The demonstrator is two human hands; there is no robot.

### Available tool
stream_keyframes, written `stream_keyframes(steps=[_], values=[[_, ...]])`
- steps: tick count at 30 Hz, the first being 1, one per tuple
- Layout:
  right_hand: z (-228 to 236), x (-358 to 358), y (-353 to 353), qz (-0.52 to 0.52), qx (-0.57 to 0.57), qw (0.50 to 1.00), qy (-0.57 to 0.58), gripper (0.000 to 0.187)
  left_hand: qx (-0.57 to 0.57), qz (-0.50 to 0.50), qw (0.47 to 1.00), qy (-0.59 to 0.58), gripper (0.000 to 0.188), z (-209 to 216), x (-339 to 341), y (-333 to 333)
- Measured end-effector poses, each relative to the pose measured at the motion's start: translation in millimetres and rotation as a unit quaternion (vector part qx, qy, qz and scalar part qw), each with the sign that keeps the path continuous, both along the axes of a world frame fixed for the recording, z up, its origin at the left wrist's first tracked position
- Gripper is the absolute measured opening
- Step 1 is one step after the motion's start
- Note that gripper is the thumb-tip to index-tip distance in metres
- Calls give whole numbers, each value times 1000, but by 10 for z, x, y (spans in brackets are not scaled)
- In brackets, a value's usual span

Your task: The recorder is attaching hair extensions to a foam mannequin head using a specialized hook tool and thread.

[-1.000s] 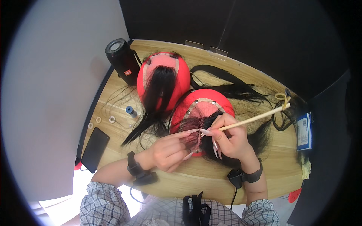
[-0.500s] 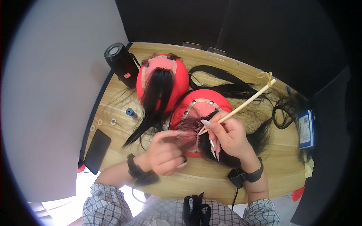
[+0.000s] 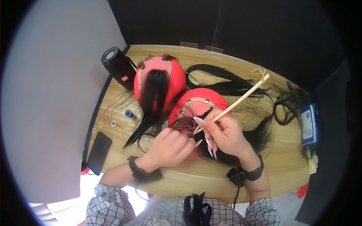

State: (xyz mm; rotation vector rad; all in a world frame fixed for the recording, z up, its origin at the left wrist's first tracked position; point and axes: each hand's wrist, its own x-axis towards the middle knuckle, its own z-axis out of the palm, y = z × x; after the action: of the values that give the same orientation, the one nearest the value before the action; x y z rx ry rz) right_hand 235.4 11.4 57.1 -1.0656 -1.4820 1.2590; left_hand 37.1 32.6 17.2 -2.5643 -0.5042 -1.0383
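Observation:
My right hand (image 3: 225, 132) pinches a thin pale wooden stick (image 3: 243, 98) with a yellow band tied at its upper end. Its lower tip, by my fingers, is too small to make out. It meets the parting in black hair (image 3: 184, 125) on the nearer red rounded wig block (image 3: 206, 93). Pins fasten a beige-edged cap (image 3: 194, 100) to this block. My left hand (image 3: 169, 147) is closed, knuckles up, against the hair left of the parting. What its fingertips grip is hidden. Long dark hair also spreads beneath my right hand.
Behind to the left stands a second red wig block (image 3: 178, 77) with a black hairpiece (image 3: 156, 86). A black cylindrical speaker (image 3: 118, 67), blue spool (image 3: 130, 114), small rings (image 3: 114, 123) and a phone (image 3: 99, 152) lie leftward. A blue-white box (image 3: 309, 124) stands right; loose hair (image 3: 218, 77) lies behind.
My left hand has moved in toward the parting, and its stretched index finger has curled in. My right hand and the stick have shifted slightly left. The view has moved a little.

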Motion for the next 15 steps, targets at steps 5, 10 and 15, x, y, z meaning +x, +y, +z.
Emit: stream_keyframes(steps=[5, 10, 15], values=[[5, -1, 8, 6, -8, 1000, 12, 15, 4, 16, 1000, 26, 11, 24, -3, -6], [-10, 8, 11, 8, -11, 1000, 19, 16, -44, 12, 997, 62, 9, 91, -3, -35], [12, -4, 8, 3, -32, 999, 41, 16, -92, 42, 991, 90, 10, 134, 2, -85]])
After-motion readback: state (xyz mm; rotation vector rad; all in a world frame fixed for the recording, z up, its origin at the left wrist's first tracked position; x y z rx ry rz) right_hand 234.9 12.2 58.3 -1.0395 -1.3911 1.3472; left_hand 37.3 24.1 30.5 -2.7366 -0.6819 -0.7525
